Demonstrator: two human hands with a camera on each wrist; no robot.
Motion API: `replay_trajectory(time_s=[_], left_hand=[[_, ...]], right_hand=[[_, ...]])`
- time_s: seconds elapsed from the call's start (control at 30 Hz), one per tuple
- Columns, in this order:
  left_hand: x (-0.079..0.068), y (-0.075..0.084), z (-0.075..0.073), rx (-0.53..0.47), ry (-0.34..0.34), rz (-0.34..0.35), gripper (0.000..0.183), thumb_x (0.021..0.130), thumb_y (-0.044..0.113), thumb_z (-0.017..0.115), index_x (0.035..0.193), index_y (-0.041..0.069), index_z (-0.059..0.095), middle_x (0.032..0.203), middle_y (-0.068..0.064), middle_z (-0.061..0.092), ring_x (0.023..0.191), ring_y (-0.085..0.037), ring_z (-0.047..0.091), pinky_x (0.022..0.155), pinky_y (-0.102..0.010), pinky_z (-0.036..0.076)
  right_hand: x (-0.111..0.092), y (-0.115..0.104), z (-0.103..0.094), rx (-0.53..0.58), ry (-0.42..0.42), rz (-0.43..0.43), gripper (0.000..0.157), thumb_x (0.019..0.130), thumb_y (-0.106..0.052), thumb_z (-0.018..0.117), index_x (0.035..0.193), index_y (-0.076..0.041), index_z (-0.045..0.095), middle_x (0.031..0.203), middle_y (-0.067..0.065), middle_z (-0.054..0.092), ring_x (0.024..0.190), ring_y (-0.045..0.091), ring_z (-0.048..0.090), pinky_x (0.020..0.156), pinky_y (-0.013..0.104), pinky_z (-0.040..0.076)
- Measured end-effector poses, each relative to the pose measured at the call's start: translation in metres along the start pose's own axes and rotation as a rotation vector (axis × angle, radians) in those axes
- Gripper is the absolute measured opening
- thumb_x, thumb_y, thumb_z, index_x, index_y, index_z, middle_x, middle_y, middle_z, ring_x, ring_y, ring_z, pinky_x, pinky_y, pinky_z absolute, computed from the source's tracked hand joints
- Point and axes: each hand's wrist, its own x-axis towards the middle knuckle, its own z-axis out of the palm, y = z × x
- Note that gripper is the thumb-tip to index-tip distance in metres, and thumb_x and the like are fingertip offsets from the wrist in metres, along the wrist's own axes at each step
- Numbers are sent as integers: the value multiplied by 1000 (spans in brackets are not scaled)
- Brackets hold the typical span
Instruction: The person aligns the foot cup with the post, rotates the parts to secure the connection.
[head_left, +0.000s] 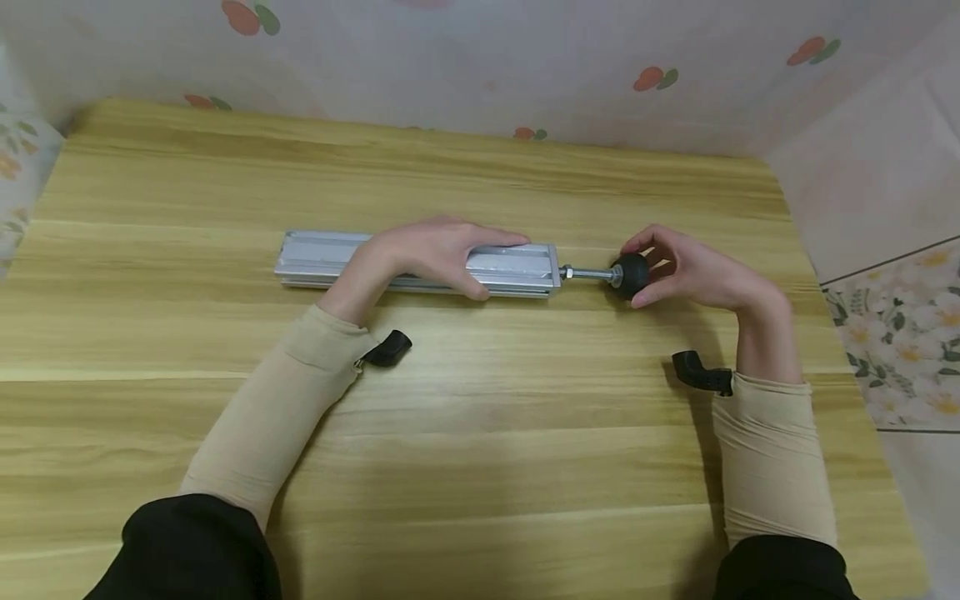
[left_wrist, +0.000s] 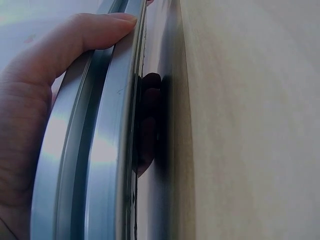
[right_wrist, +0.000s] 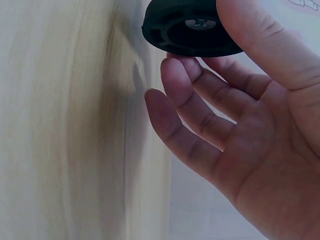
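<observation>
A slotted aluminium profile [head_left: 322, 254] lies lengthwise across the middle of the table. My left hand [head_left: 431, 250] grips it from above near its right part, thumb on the near side and fingers over the far side; the left wrist view shows the thumb [left_wrist: 100, 31] along the metal. From the profile's right end a threaded rod [head_left: 592, 274] with nuts sticks out, ending in a round black levelling foot [head_left: 632, 273]. My right hand [head_left: 686, 271] holds the foot's rim between thumb and fingers. The right wrist view shows the hollow underside of the foot [right_wrist: 172, 31].
The wood-grain table [head_left: 480, 467] reaches back to a wall [head_left: 465, 67] with a fruit print. Patterned tiles [head_left: 911, 333] stand at the right. A black wrist mount [head_left: 388, 348] juts from the left sleeve, another mount [head_left: 697, 372] from the right.
</observation>
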Motion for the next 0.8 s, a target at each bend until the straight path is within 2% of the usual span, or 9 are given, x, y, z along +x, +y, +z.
replay_trajectory(time_s=[0.13, 0.27, 0.37, 0.63, 0.8], left_hand=[[0, 1, 2, 3, 1, 0, 88, 81, 42, 70, 160, 43, 32, 158, 13, 47, 119, -14, 53, 106, -38, 44], [-1, 4, 3, -2, 10, 3, 88, 81, 41, 71, 160, 44, 32, 155, 14, 50, 112, -16, 52, 101, -37, 45], [-2, 4, 5, -6, 10, -2, 89, 80, 41, 71, 160, 44, 31, 156, 14, 49, 112, -16, 52, 101, -36, 44], [-3, 3, 7, -4, -3, -12, 89, 81, 41, 71, 160, 44, 30, 164, 14, 39, 133, -12, 50, 112, -40, 42], [-3, 3, 5, -5, -10, -12, 88, 82, 40, 69, 160, 45, 29, 166, 17, 34, 145, -12, 43, 117, -42, 38]], right_hand=[[-4, 1, 0, -28, 4, -34, 58, 88, -10, 80, 138, -6, 52, 135, 12, 56, 107, 6, 60, 86, 14, 51], [-7, 1, 0, -77, 8, -44, 53, 91, -13, 76, 140, -11, 56, 128, 9, 61, 103, 7, 59, 83, 15, 49], [-9, 2, 0, -90, -6, -45, 51, 95, -15, 73, 143, -15, 57, 123, 6, 64, 102, 9, 59, 83, 16, 48], [-9, 5, 1, -96, -40, -38, 50, 99, -20, 68, 147, -19, 55, 131, 5, 64, 108, 8, 58, 87, 15, 45], [-9, 5, -2, -104, -33, -54, 58, 96, -19, 72, 150, -20, 51, 141, 3, 60, 113, 4, 57, 88, 14, 47]])
